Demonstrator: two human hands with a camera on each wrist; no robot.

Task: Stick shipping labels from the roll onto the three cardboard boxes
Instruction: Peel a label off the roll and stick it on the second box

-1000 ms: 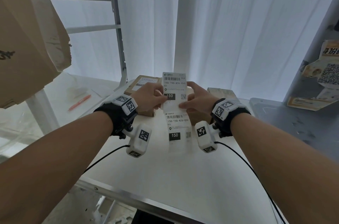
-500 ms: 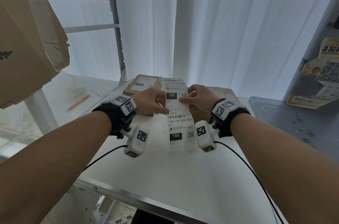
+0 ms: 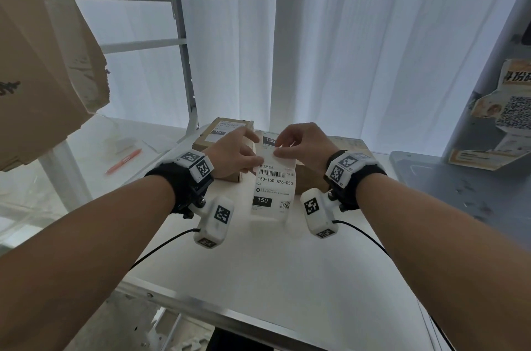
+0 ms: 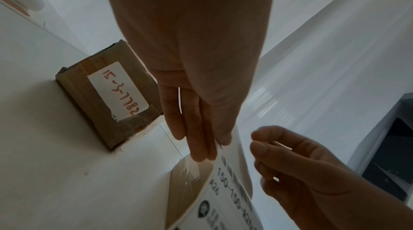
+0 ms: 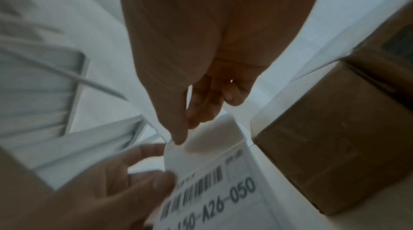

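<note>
A strip of white shipping labels [image 3: 274, 187] printed "150-150-A26-050" stands over the white table [image 3: 258, 264], its upper label bent back. My left hand [image 3: 257, 165] pinches the strip's left edge. My right hand [image 3: 277, 149] pinches it at the fold, thumb and finger on the paper [image 5: 178, 138]. Three cardboard boxes sit behind: the left box [image 3: 227, 132] carries a printed label, the middle box [image 3: 310, 178] is mostly hidden by the strip, and the right box [image 3: 349, 143] shows only its top. The left wrist view shows a handwritten sticker on a box side [image 4: 107, 96].
An orange pen [image 3: 123, 162] lies on the clear sheet at the left. A big cardboard box [image 3: 43, 63] overhangs from the metal shelf [image 3: 184, 63] at the upper left. A grey unit [image 3: 459, 192] stands at the right. White curtains hang behind.
The strip's upper label, upright a second ago, has tipped back and down towards the boxes. Both hands moved slightly forward; the right hand's fingers shifted onto the fold.
</note>
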